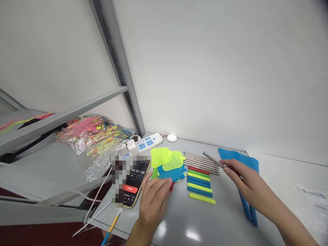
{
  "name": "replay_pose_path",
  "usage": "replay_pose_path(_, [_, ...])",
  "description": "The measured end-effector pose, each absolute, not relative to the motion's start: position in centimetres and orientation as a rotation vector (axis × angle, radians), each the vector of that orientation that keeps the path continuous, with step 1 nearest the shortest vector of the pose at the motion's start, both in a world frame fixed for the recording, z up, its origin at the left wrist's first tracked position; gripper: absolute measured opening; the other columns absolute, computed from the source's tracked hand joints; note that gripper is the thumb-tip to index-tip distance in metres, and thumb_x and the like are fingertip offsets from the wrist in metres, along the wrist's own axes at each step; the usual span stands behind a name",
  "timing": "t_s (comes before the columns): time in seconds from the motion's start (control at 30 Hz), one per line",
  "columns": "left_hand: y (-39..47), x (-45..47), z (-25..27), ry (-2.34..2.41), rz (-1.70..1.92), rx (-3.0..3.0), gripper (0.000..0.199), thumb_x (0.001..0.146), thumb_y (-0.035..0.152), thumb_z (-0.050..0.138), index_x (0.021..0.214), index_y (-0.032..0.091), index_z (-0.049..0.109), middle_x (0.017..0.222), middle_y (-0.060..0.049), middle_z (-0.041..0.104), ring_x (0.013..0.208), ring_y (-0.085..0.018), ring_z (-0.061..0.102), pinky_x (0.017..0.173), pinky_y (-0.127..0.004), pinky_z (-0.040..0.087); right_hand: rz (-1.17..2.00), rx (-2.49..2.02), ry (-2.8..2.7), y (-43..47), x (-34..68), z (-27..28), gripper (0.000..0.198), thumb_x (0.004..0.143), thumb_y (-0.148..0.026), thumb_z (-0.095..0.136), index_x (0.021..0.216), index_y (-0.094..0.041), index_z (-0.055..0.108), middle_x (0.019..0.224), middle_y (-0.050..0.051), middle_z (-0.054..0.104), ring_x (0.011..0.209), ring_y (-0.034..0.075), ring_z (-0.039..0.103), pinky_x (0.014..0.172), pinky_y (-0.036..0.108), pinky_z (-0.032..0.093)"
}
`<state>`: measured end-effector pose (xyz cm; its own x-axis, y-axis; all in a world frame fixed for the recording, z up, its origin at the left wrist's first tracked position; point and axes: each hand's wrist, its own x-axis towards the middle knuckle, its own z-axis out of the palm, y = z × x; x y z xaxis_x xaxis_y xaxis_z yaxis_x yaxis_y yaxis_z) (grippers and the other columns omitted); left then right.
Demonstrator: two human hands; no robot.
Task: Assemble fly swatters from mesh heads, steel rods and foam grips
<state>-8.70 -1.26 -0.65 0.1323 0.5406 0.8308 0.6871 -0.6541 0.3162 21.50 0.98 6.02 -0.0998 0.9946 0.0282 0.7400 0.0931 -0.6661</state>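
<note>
A slim metal rod (212, 159) is pinched between the thumb and fingers of my right hand (242, 174), tilted above the table. My left hand (155, 196) hovers with loosely bent fingers and the thumb apart, its fingertips beside a pile of perforated fly swatter heads. Yellow-green heads (174, 160) lie on top at the back, and blue heads (171, 173) lie nearer my fingers. A red piece (172, 186) shows partly behind my fingertips. Several metal rods (200, 162) rest side by side. In front of them is a row of coloured handles (200, 189) in red, green, yellow and blue.
Blue swatters (239, 159) lie at the right, partly behind my right wrist. A phone (135, 184) with a running timer, a power strip (148, 143) and a white round device (172, 138) stand left and back. Bagged colourful items (94, 133) sit on the left shelf.
</note>
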Motion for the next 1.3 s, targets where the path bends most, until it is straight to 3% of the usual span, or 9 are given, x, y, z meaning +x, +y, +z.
replay_pose_path(0.2, [-5.5, -4.0, 2.3, -1.452, -2.334, -2.322, 0.031, 0.084, 0.007, 0.061, 0.108, 0.026, 0.064, 0.090, -0.003, 0.068, 0.086, -0.017, 0.063, 0.073, -0.030, 0.054, 0.894, -1.543, -1.601, -4.7, 18.5, 6.3, 0.045, 0.086, -0.055, 0.052, 0.125, -0.032, 0.057, 0.075, 0.003, 0.057, 0.070, 0.022, 0.055, 0.064, 0.031, 0.047])
replay_pose_path(0.3, [-7.2, -2.1, 3.5, -1.832, -2.675, -2.285, 0.012, 0.083, 0.025, 0.068, 0.095, 0.024, 0.068, 0.089, -0.003, 0.068, 0.080, -0.016, 0.063, 0.070, -0.026, 0.053, 0.923, -1.513, -1.482, -6.6, 17.1, 5.4, 0.034, 0.080, -0.055, 0.061, 0.099, -0.028, 0.066, 0.070, 0.002, 0.055, 0.068, 0.022, 0.053, 0.059, 0.029, 0.045])
replay_pose_path(0.47, [-8.2, -1.4, 2.8, -2.368, -3.065, -2.161, 0.035, 0.086, 0.047, 0.061, 0.109, 0.020, 0.062, 0.096, -0.007, 0.067, 0.088, -0.020, 0.063, 0.077, -0.029, 0.051, 0.996, -1.557, -1.310, -9.2, 17.2, 2.9, 0.039, 0.082, -0.058, 0.058, 0.067, -0.022, 0.055, 0.059, -0.002, 0.041, 0.056, 0.015, 0.039, 0.050, 0.027, 0.035])
replay_pose_path(0.6, [-9.0, -2.4, -0.1, -2.266, -2.716, -2.677, 0.041, 0.096, 0.050, 0.038, 0.098, 0.017, 0.064, 0.091, -0.007, 0.066, 0.085, -0.019, 0.058, 0.080, -0.031, 0.047, 1.095, -1.544, -1.081, -11.9, 18.9, 0.2, 0.038, 0.083, -0.058, 0.058, 0.075, -0.022, 0.052, 0.056, -0.005, 0.034, 0.053, 0.013, 0.034, 0.049, 0.026, 0.029])
replay_pose_path(0.73, [-10.5, -2.4, -1.9, -2.273, -2.230, -3.075, 0.036, 0.094, 0.048, 0.045, 0.106, 0.019, 0.064, 0.097, -0.006, 0.067, 0.091, -0.020, 0.059, 0.085, -0.031, 0.046, 1.233, -1.398, -0.881, -13.7, 19.2, -2.0, 0.036, 0.084, -0.057, 0.060, 0.083, -0.023, 0.049, 0.053, -0.008, 0.031, 0.049, 0.011, 0.030, 0.049, 0.026, 0.027])
replay_pose_path(0.83, [-11.1, -1.5, -2.1, -2.132, -2.226, -3.243, 0.034, 0.090, 0.046, 0.052, 0.108, 0.019, 0.063, 0.100, -0.006, 0.067, 0.095, -0.021, 0.060, 0.089, -0.033, 0.046, 1.317, -1.324, -0.800, -14.1, 17.9, -3.1, 0.039, 0.082, -0.058, 0.062, 0.083, -0.022, 0.048, 0.053, -0.009, 0.032, 0.048, 0.010, 0.029, 0.048, 0.024, 0.025])
replay_pose_path(1.0, [-10.2, -1.2, -3.0, -2.385, -2.424, -2.968, 0.031, 0.087, 0.048, 0.055, 0.093, 0.017, 0.056, 0.072, -0.002, 0.064, 0.067, -0.016, 0.060, 0.068, -0.029, 0.049, 1.356, -1.320, -0.928, -14.1, 16.5, -3.9, 0.041, 0.084, -0.058, 0.059, 0.097, -0.020, 0.053, 0.061, -0.005, 0.048, 0.048, 0.009, 0.030, 0.046, 0.024, 0.023])
replay_pose_path(1.13, [-8.7, -3.0, -3.6, -2.550, -2.321, -2.765, 0.027, 0.088, 0.046, 0.049, 0.090, 0.019, 0.048, 0.061, 0.002, 0.057, 0.056, -0.015, 0.057, 0.053, -0.025, 0.045, 1.324, -1.384, -0.998, -14.4, 18.3, -3.3, 0.046, 0.088, -0.060, 0.051, 0.113, -0.021, 0.053, 0.057, -0.008, 0.035, 0.048, 0.010, 0.028, 0.046, 0.023, 0.021])
replay_pose_path(1.3, [-7.1, -6.4, -3.3, -2.464, -1.969, -2.739, 0.023, 0.084, 0.042, 0.056, 0.085, 0.019, 0.056, 0.073, 0.000, 0.060, 0.069, -0.017, 0.058, 0.065, -0.028, 0.047, 1.113, -1.498, -1.101, -14.6, 21.0, -3.1, 0.045, 0.089, -0.062, 0.045, 0.104, -0.022, 0.059, 0.061, -0.006, 0.033, 0.053, 0.013, 0.033, 0.048, 0.024, 0.028])
